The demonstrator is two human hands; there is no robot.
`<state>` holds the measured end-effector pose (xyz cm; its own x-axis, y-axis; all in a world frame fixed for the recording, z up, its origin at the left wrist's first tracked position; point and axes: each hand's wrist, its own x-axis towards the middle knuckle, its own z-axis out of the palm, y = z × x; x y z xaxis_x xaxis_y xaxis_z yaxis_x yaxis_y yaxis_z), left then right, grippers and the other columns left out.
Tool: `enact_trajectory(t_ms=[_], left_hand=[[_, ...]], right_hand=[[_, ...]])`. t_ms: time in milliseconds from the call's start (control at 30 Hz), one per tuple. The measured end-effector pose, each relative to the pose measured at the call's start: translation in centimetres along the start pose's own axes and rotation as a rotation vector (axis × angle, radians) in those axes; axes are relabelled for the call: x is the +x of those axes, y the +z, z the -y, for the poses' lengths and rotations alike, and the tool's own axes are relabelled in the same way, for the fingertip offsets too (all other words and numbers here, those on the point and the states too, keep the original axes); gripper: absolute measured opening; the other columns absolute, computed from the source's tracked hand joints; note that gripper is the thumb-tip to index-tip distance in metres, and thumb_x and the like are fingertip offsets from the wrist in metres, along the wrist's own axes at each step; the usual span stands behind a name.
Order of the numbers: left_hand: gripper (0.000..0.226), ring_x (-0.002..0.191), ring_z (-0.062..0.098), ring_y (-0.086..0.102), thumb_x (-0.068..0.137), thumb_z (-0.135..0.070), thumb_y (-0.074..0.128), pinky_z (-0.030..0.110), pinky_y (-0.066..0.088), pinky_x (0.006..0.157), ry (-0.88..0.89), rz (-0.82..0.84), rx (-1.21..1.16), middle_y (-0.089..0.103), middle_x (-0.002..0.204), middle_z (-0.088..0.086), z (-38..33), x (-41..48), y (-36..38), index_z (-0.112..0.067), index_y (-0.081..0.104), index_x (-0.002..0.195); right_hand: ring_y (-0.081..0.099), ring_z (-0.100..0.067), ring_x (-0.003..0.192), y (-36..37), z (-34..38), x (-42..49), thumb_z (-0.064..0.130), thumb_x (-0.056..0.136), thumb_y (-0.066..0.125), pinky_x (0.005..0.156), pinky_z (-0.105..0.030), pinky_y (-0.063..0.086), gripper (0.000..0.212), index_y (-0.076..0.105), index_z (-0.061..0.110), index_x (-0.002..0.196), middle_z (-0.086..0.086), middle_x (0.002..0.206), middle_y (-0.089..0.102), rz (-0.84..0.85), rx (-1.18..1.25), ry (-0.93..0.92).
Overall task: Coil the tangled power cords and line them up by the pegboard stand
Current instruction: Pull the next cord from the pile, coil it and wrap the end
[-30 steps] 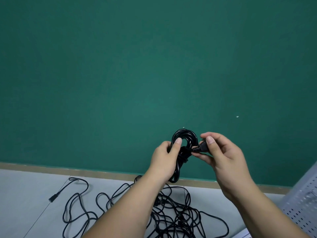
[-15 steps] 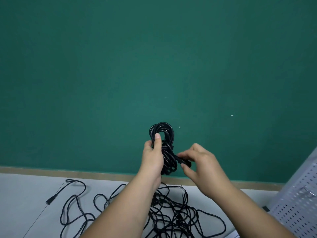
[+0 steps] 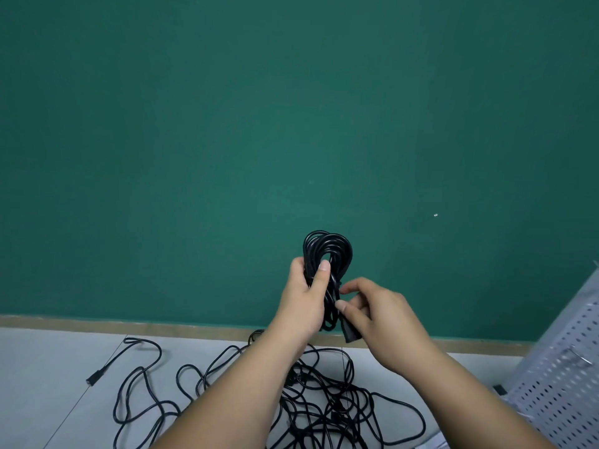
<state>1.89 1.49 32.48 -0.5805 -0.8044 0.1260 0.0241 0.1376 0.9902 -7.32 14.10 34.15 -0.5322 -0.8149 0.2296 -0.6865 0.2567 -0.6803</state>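
I hold a coiled black power cord (image 3: 328, 247) up in front of the green wall. My left hand (image 3: 308, 299) grips the coil around its middle, thumb pressed on the front strands. My right hand (image 3: 376, 315) pinches the cord's black plug end (image 3: 351, 335) just right of the coil's lower part. Below my arms, a tangled pile of black cords (image 3: 327, 403) lies on the grey floor, with one loose plug (image 3: 94, 379) stretched out to the left. The white pegboard stand (image 3: 564, 377) is at the right edge.
A green wall (image 3: 259, 124) with a tan baseboard (image 3: 129, 325) fills most of the view. Grey floor (image 3: 39, 367) lies bare to the left of the tangle. A small dark foot (image 3: 499, 388) sits at the stand's base.
The coil turned more upright in my left hand. My right hand carried the plug end from the coil's right side down to its lower part, wrapping the tail around.
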Motion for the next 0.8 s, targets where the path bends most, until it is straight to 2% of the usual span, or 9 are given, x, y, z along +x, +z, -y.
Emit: enact_trajectory(t_ms=[100,200,300,333,400,467,600,733,800], left_hand=[[0.025,0.097,0.011,0.065,0.106,-0.050,0.053,0.031,0.049,0.084,0.013,-0.044,0.025,0.070,0.104,-0.004,0.4,0.2,0.7,-0.026,0.055,0.113],[0.030,0.095,0.014,0.066,0.106,-0.048,0.053,0.026,0.047,0.078,0.001,-0.141,0.034,0.069,0.102,-0.005,0.4,0.5,0.5,-0.020,0.057,0.114],[0.030,0.071,-0.001,0.068,0.109,-0.040,0.053,0.013,0.046,0.063,-0.037,-0.146,-0.053,0.069,0.092,-0.002,-0.1,0.8,0.0,-0.012,0.057,0.116],[0.032,0.062,-0.001,0.068,0.109,-0.040,0.053,0.015,0.050,0.063,-0.081,-0.139,-0.119,0.072,0.089,0.003,-0.2,0.7,0.0,-0.009,0.057,0.117],[0.041,0.066,0.015,0.074,0.108,-0.044,0.053,0.033,0.057,0.074,-0.182,-0.134,-0.247,0.078,0.090,0.015,-0.2,0.9,0.0,-0.005,0.057,0.120],[0.044,0.073,0.030,0.075,0.108,-0.047,0.054,0.043,0.059,0.079,-0.249,-0.115,-0.359,0.079,0.097,0.020,-0.3,0.7,0.1,-0.005,0.058,0.120],[0.041,0.100,0.035,0.077,0.103,-0.051,0.060,0.052,0.061,0.089,-0.320,0.003,-0.419,0.079,0.109,0.015,0.0,0.1,0.2,-0.013,0.063,0.121],[0.039,0.093,0.023,0.073,0.091,-0.034,0.082,0.038,0.058,0.069,-0.215,0.048,-0.351,0.074,0.115,0.014,0.8,0.2,0.2,-0.021,0.060,0.121],[0.038,0.090,0.017,0.072,0.091,-0.020,0.082,0.028,0.057,0.066,-0.153,0.034,-0.308,0.073,0.114,0.015,1.2,0.3,0.2,-0.017,0.058,0.121]], right_hand=[[0.064,-0.003,0.066,-0.2,-0.2,0.2,0.038,0.099,0.072,0.065,-0.015,0.045,0.014,0.076,0.028,0.108,0.011,0.071,0.072,-0.018,-0.037,0.013],[0.059,-0.005,0.072,-0.7,0.2,-0.1,0.040,0.098,0.072,0.070,-0.023,0.048,0.010,0.077,0.032,0.103,0.011,0.081,0.063,-0.069,-0.122,-0.092],[0.054,-0.010,0.073,-0.6,0.7,-0.2,0.038,0.100,0.068,0.069,-0.034,0.046,0.010,0.076,0.033,0.104,0.012,0.086,0.054,-0.082,-0.285,-0.252],[0.054,-0.014,0.075,-0.6,0.7,-0.1,0.037,0.099,0.070,0.068,-0.035,0.045,0.010,0.076,0.032,0.104,0.012,0.085,0.051,-0.111,-0.361,-0.301],[0.053,-0.019,0.078,-0.4,0.2,0.5,0.035,0.093,0.078,0.066,-0.036,0.044,0.008,0.078,0.031,0.100,0.012,0.083,0.049,-0.188,-0.488,-0.369],[0.053,-0.020,0.077,0.0,-0.6,0.8,0.033,0.089,0.082,0.061,-0.037,0.048,0.008,0.078,0.028,0.095,0.009,0.085,0.050,-0.259,-0.486,-0.336],[0.060,-0.015,0.072,1.9,-1.6,0.5,0.021,0.090,0.083,0.062,-0.034,0.052,0.011,0.076,0.025,0.098,0.011,0.091,0.058,-0.272,-0.311,-0.184],[0.065,-0.007,0.093,3.0,-1.5,-0.1,0.010,0.098,0.064,0.081,-0.008,0.044,0.033,0.076,0.025,0.125,0.011,0.107,0.066,-0.176,-0.064,0.008],[0.066,-0.003,0.100,3.2,-0.9,-0.4,0.018,0.099,0.055,0.090,-0.011,0.048,0.036,0.075,0.031,0.127,0.013,0.110,0.069,-0.121,0.071,0.088]])
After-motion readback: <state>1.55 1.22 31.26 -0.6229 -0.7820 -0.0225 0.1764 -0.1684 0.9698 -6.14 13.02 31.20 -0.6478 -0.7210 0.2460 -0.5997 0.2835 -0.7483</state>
